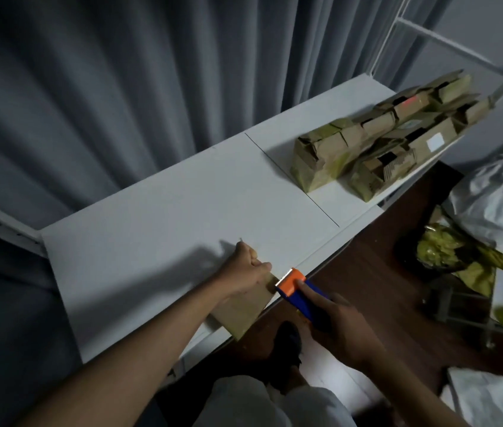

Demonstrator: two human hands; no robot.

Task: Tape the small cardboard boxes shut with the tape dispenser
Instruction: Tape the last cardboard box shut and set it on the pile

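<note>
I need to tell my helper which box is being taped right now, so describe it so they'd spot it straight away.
Start at the long white table in front of the grey curtain and follow its near edge. The box being taped lies there flat under the left hand, with the orange-and-blue tape dispenser in the right hand against it. Unlike the heaped boxes at the far end, it lies alone.

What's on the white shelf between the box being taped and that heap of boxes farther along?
Nothing: in the head view, the white shelf between the box being taped and the heap of boxes is bare, crossed only by a thin seam line.
</note>
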